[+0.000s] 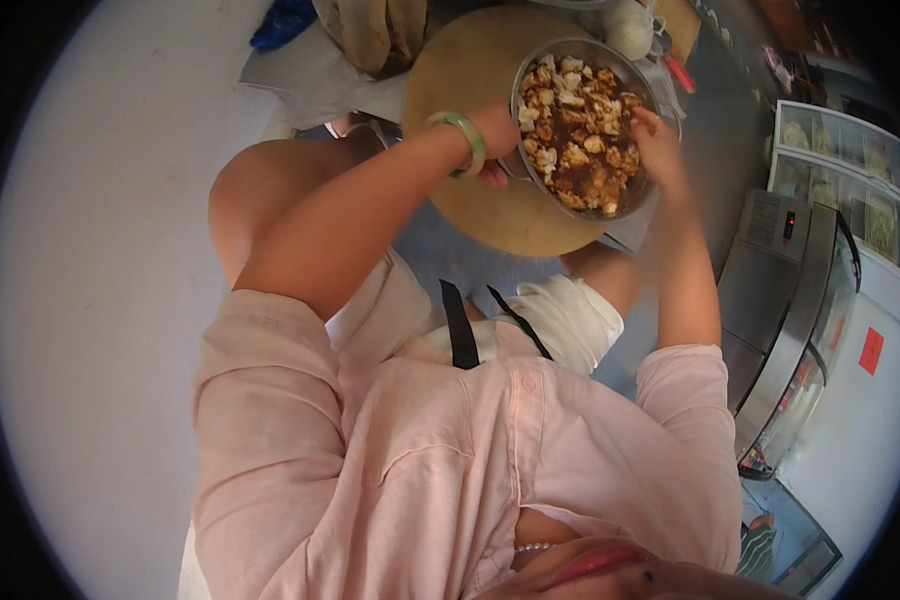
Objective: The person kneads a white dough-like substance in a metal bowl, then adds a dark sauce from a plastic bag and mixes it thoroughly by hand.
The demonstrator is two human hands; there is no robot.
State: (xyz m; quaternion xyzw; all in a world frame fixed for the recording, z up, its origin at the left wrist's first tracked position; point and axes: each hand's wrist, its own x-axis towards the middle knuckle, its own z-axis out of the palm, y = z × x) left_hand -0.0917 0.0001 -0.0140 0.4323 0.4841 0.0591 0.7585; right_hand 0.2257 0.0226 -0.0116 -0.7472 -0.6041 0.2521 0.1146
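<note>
A round metal pot point(525, 161) stands on a round yellowish board, tilted a little. In it lie white and brown-stained chunks of food point(585, 142) in dark brown sauce. My left hand point(495, 139), with a green bangle on the wrist, is closed at the pot's rim and handle on the left side. Over the right side of the pot is my right hand point(652, 139), its fingers bent at the chunks by the rim; whether they pinch a piece is not clear.
The round board point(457, 82) lies under the pot. Behind it are brown-and-tan objects point(375, 34) and a blue thing point(283, 22). A white round item point(630, 30) in a plastic bag and a red-handled object point(680, 73) lie at the right. Farther right stands a steel-and-glass display case point(772, 300).
</note>
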